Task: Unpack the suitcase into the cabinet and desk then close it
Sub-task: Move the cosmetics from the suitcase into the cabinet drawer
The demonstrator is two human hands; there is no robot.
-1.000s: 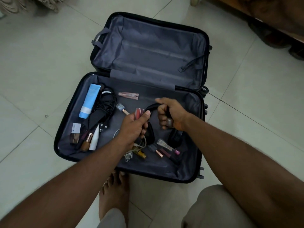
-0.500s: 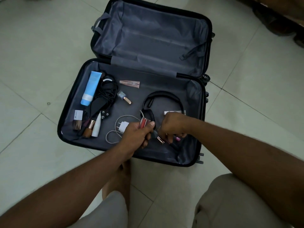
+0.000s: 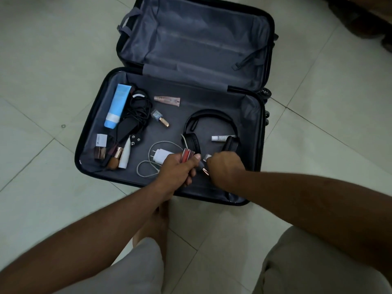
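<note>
In the open suitcase (image 3: 257, 132), headphones (image 3: 210, 126), white charger (image 3: 161, 156), blue tube (image 3: 118, 106), black cables (image 3: 139, 112)

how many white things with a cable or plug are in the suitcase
1 clearly: the white charger with its looped cable, lying in the suitcase just left of the left hand. The black cord bundle by the blue tube shows a white bit, perhaps another.

free: lid half (image 3: 197, 45) | blocked: headphones (image 3: 210, 117), cables (image 3: 137, 111) (left side crowded)
</note>
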